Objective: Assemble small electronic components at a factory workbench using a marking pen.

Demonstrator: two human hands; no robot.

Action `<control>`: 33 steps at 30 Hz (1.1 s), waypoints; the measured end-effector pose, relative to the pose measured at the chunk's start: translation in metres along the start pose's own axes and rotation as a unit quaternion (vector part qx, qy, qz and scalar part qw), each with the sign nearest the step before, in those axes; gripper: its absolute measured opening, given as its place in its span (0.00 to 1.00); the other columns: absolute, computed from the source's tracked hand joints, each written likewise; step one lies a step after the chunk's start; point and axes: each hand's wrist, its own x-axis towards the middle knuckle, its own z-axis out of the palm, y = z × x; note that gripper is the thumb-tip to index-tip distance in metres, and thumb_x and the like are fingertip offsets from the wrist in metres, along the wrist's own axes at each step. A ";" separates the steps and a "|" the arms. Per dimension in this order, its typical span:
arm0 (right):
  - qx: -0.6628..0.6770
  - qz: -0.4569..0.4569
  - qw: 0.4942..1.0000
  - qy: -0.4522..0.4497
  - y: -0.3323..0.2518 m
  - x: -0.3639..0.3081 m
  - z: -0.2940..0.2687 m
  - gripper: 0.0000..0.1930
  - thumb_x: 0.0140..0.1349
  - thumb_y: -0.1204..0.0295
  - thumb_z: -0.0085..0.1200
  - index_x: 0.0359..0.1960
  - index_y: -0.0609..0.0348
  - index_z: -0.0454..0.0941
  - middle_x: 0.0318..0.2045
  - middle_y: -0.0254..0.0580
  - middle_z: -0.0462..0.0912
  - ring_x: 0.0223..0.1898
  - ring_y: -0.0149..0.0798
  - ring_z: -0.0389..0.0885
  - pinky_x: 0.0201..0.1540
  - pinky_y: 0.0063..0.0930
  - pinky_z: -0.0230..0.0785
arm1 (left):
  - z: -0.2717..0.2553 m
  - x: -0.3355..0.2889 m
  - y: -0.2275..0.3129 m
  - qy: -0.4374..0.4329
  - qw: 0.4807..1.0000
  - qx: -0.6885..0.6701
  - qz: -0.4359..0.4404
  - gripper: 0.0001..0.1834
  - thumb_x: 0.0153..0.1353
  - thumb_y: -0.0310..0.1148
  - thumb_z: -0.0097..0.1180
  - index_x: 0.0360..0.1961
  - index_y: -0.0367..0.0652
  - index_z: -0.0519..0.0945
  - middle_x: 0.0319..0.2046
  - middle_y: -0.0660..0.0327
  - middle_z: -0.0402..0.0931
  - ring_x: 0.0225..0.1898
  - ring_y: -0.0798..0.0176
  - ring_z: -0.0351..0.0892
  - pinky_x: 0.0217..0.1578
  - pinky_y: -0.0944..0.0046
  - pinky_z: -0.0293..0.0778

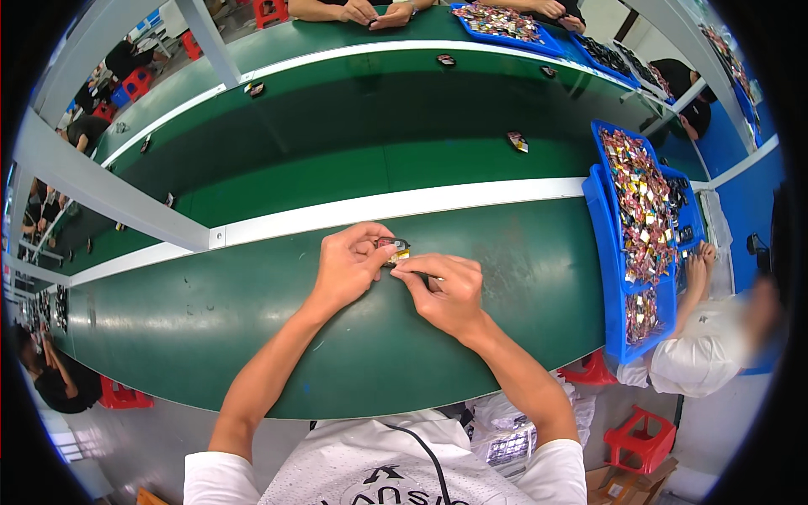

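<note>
So from where I'm standing, this person's wearing a white tee [332, 463] with tiny specks dotting the fabric. A dark, angular logo [384, 475] is sitting on the chest, with big dark lettering [391, 497] running just below that logo. A thin black cord [433, 459] is snaking down past the logo's right side. Short white sleeves [220, 480] are flanking the logo, leaving forearms [276, 364], left hand [347, 266] and right hand [450, 293] bare.
</note>
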 end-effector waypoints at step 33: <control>-0.072 -0.033 0.996 0.032 0.020 0.003 -0.011 0.08 0.52 0.78 0.70 0.33 0.56 0.84 0.31 0.34 0.88 0.21 0.39 0.81 0.24 0.28 0.71 | 0.100 0.253 0.056 -0.126 0.966 0.199 0.102 0.12 0.64 0.28 0.61 0.47 0.35 0.85 0.34 0.57 0.86 0.26 0.69 0.84 0.19 0.68 0.77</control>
